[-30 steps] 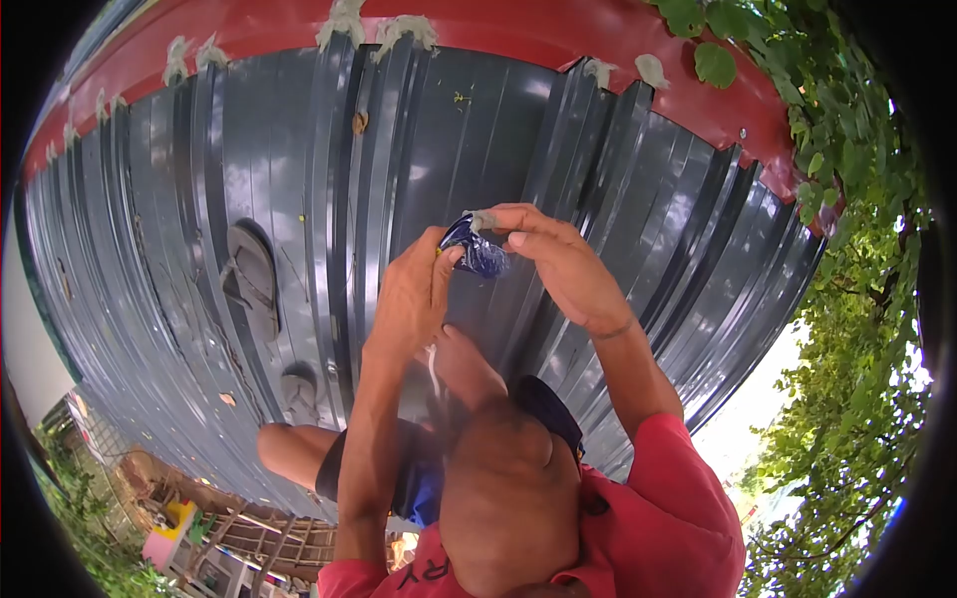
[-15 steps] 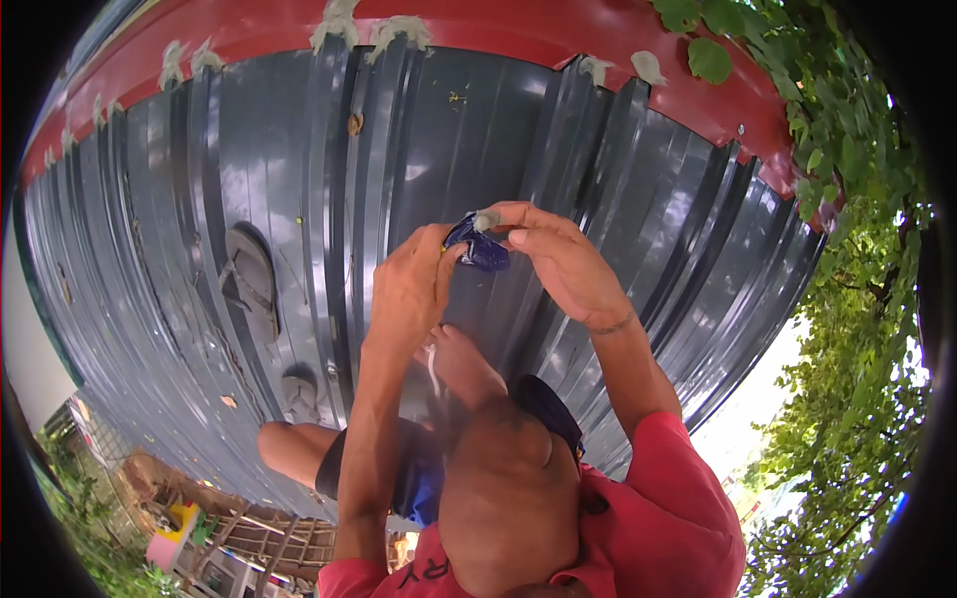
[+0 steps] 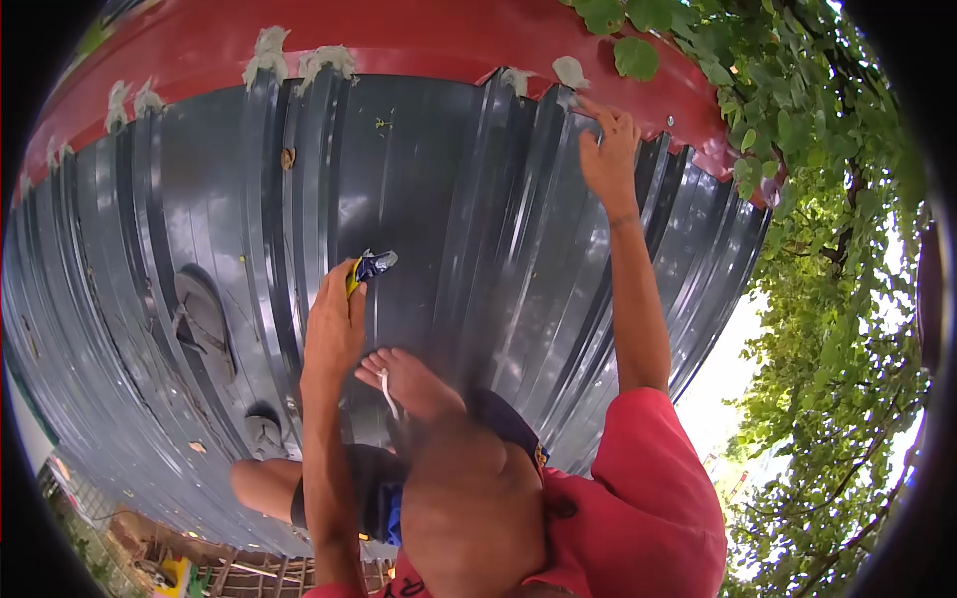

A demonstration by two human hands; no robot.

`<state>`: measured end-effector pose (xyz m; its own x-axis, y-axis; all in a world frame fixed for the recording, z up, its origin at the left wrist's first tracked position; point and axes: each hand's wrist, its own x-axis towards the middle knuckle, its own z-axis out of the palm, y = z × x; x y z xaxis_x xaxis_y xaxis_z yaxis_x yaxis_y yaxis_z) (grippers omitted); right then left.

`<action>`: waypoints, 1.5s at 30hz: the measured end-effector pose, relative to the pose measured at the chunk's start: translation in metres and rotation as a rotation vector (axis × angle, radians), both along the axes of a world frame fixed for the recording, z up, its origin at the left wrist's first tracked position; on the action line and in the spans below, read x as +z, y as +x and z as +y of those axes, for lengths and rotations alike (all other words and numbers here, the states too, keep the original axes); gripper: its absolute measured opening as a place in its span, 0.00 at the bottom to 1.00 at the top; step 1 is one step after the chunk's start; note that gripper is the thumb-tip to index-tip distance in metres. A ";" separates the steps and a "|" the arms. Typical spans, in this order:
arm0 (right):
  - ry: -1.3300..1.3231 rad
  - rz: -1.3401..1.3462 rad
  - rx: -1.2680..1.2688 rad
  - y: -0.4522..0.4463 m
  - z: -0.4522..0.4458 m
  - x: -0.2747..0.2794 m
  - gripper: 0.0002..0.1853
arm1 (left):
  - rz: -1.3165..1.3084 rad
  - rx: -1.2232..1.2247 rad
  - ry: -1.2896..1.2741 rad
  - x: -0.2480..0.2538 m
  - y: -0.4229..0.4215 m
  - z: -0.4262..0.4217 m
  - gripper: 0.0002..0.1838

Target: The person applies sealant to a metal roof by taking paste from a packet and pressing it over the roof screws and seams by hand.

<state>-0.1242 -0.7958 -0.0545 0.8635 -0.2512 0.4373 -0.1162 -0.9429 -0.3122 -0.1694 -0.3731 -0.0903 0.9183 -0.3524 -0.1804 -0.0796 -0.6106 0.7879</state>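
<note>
My left hand (image 3: pixel 337 324) is closed around a crumpled packet (image 3: pixel 375 266), dark blue and yellow with a silvery torn end, held above the dark metal sheet. My right hand (image 3: pixel 610 154) reaches up to the edge of the red metal trim (image 3: pixel 439 40). Its index finger is stretched to the end of a raised rib (image 3: pixel 543 130), with the thumb apart from it. Any putty under that fingertip is too small or hidden to make out. Just above is a pale grey putty dab (image 3: pixel 570 72); another putty patch (image 3: pixel 515 82) lies to its left.
Ribbed dark metal sheeting (image 3: pixel 409 189) spreads under me, with my bare foot (image 3: pixel 419 381) on it. Flip-flops (image 3: pixel 204 324) lie to the left. More putty lumps (image 3: pixel 267 55) line the trim. Leafy branches (image 3: pixel 807 149) overhang the right side.
My right hand has left the packet, where it held a grey putty lump, and has moved up and right to the red trim. My left hand has lowered slightly with the packet.
</note>
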 end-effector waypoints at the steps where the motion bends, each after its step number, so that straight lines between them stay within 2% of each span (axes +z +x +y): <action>1: 0.004 0.016 -0.008 0.005 0.000 -0.006 0.26 | -0.083 -0.009 -0.025 -0.008 -0.002 0.001 0.17; 4: 0.011 0.044 -0.025 0.019 0.001 -0.017 0.28 | -0.103 -0.018 -0.058 -0.007 -0.002 0.004 0.17; 7: 0.002 0.049 -0.041 0.023 0.003 -0.021 0.30 | 0.027 0.004 -0.042 0.000 -0.002 0.011 0.17; 18: -0.118 0.048 -0.073 0.028 0.006 -0.027 0.33 | 0.022 0.000 0.021 -0.005 -0.008 0.020 0.16; 21: -0.374 0.059 -0.057 0.023 0.004 -0.024 0.35 | 0.020 -0.001 0.017 -0.007 -0.009 0.019 0.16; 24: -0.516 0.062 -0.068 0.018 0.001 -0.028 0.38 | 0.008 -0.006 0.001 -0.005 -0.008 0.018 0.16; 39: -0.828 0.099 -0.198 0.015 -0.014 -0.046 0.35 | 0.016 -0.026 0.010 0.000 -0.005 0.008 0.16; 43: -0.742 0.102 -0.150 0.002 -0.017 -0.035 0.35 | -0.042 -0.001 -0.011 -0.006 -0.009 0.020 0.17; 45: -0.663 0.069 -0.142 -0.005 -0.013 -0.029 0.36 | 0.031 0.014 -0.015 -0.005 -0.009 0.024 0.17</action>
<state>-0.1295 -0.8089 -0.0837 0.8735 -0.0619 0.4828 -0.2518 -0.9063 0.3394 -0.1788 -0.3495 -0.0953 0.9172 -0.3423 -0.2039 -0.0461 -0.5995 0.7990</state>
